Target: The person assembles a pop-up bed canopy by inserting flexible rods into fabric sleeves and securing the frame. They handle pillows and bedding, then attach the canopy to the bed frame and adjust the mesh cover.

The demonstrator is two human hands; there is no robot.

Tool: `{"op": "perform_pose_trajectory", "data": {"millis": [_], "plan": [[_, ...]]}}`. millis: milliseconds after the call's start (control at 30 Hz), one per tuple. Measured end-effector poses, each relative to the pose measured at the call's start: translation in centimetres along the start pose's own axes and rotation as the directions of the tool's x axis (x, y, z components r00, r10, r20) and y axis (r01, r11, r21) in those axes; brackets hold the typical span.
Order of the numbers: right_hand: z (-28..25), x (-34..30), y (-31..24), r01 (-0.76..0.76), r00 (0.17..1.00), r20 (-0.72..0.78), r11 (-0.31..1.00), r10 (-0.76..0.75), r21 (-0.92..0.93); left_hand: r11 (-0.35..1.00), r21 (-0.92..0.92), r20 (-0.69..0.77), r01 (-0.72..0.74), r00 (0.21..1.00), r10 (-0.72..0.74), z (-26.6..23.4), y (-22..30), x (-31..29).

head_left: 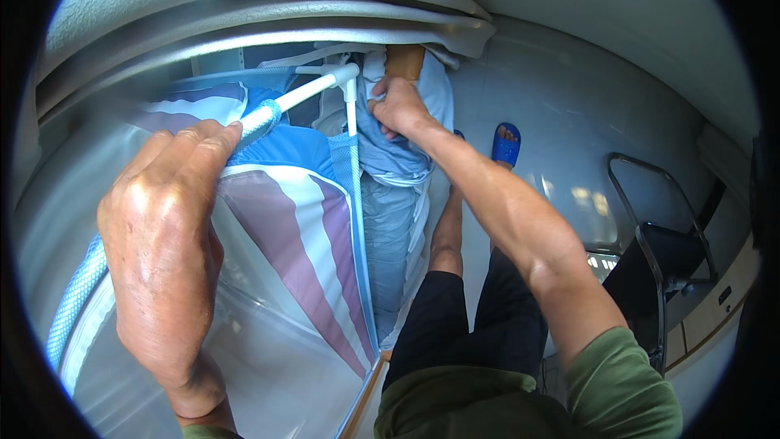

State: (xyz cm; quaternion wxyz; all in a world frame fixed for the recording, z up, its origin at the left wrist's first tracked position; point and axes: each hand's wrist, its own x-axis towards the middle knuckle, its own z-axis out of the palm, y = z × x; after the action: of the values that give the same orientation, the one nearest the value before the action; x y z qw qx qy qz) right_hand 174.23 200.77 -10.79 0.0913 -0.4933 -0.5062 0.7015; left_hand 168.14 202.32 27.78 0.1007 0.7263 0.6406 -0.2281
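A fabric-covered rack point(313, 203) with purple and white stripes and blue mesh edging stands at the left. Its white tube frame point(313, 88) shows at the upper corner, ending in a corner joint. My left hand point(166, 228) is closed around the mesh-sleeved part of that tube. Farther off, my right hand point(402, 107) has its fingers curled into pale grey-blue cloth point(398, 164) hanging along the rack's right side; the fingertips are partly hidden. Just beyond this hand is a flat brown piece point(404, 63). Blue fabric point(296, 146) lies inside the top of the rack.
Clear plastic sheeting point(260, 349) spreads across the lower left. A thick, pale padded edge point(268, 0) overhangs the far side. My foot in a blue slipper point(506, 145) rests on the grey floor point(561, 106). To the right stands a dark chair with a metal frame point(656, 264).
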Motion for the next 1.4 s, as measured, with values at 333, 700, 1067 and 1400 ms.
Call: {"op": "perform_pose_trajectory", "data": {"millis": [333,700,1067,1400], "plan": [[-1.5,6.3,-0.6,0.245,0.786,-0.405,0.836,-0.467,-0.491,0.998,0.053,-0.039,0.040,0.998,-0.038,0.7,0.3,0.1],[-3.2,5.9,-0.5,0.364,0.806,-0.136,0.664,-0.576,-0.654,0.995,0.069,-0.014,0.067,0.998,-0.066,0.8,0.2,0.7],[-2.5,-0.3,2.3,0.247,0.948,-0.220,0.968,-0.230,0.050,0.997,0.077,-0.054,0.027,0.998,-0.023,0.3,-0.1,0.0],[-4.4,0.1,1.6,0.268,0.963,-0.046,0.962,-0.266,0.053,0.995,0.079,-0.047,0.054,0.998,-0.050,0.5,-0.1,0.0]]}}
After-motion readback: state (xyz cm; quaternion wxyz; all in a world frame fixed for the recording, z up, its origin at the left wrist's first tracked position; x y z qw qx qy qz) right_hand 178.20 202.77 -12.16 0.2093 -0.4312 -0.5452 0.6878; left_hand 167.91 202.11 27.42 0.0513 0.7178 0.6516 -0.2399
